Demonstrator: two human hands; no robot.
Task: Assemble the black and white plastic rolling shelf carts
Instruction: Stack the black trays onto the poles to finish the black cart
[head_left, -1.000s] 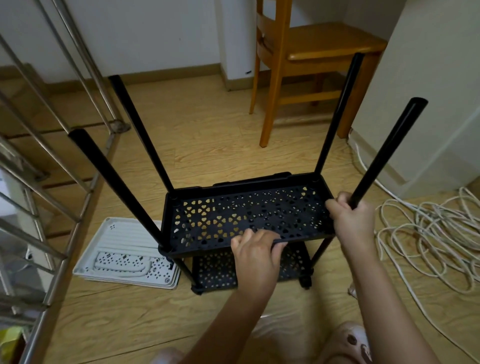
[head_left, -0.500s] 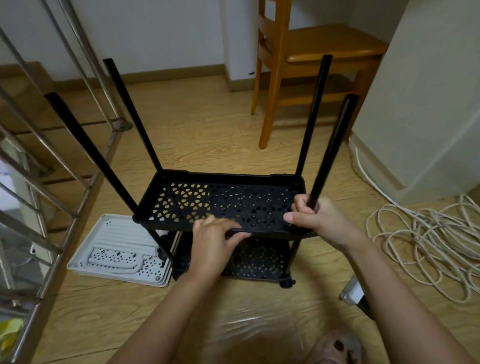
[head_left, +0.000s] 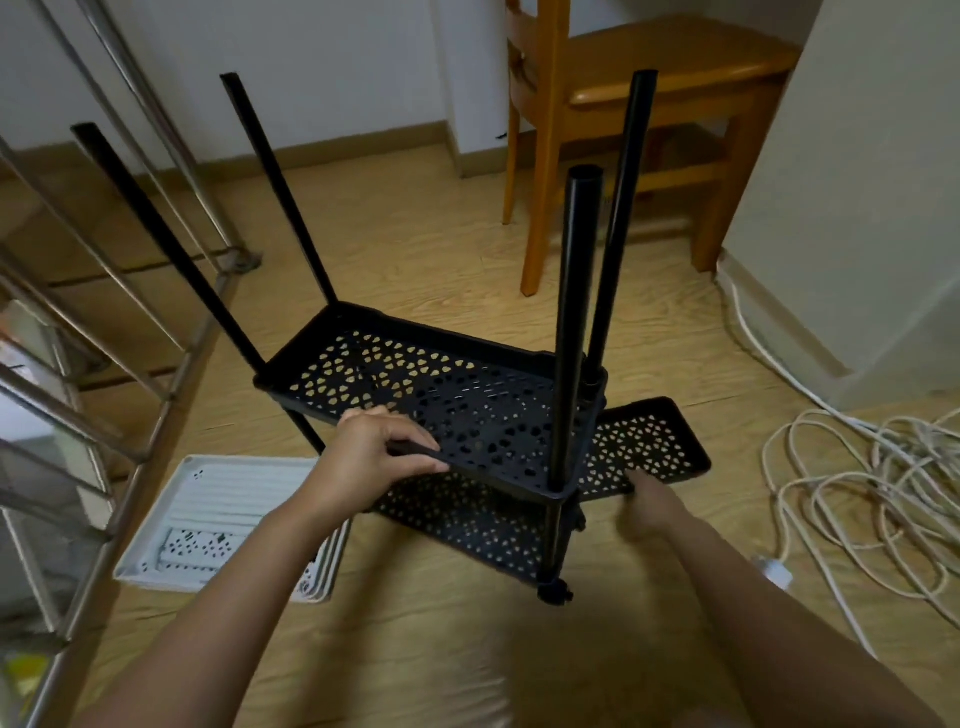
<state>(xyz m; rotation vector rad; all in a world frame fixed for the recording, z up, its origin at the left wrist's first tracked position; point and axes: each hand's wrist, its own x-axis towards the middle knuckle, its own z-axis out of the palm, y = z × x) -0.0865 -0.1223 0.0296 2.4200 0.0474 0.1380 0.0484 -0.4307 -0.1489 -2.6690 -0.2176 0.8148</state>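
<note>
Fingers (head_left: 410, 435) of the left hand (head_left: 371, 457) curl over the near rim of the upper shelf (head_left: 467, 395) of the black cart (head_left: 554, 540), thumb beneath, gripping it. The right hand (head_left: 655, 508) is low at the cart's right end, against the near edge of a black perforated tray (head_left: 644, 441) lying there; it is motion-blurred, so I cannot tell its grip. The cart stands on the wood floor (head_left: 415, 234), four black posts (head_left: 574, 312) rising from the upper shelf's corners and the lower shelf (head_left: 467, 525) beneath, with white trays (head_left: 223, 514) stacked left of the cart, a coiled white cable (head_left: 857, 493) right of it and a wooden chair (head_left: 623, 93) behind it.
</note>
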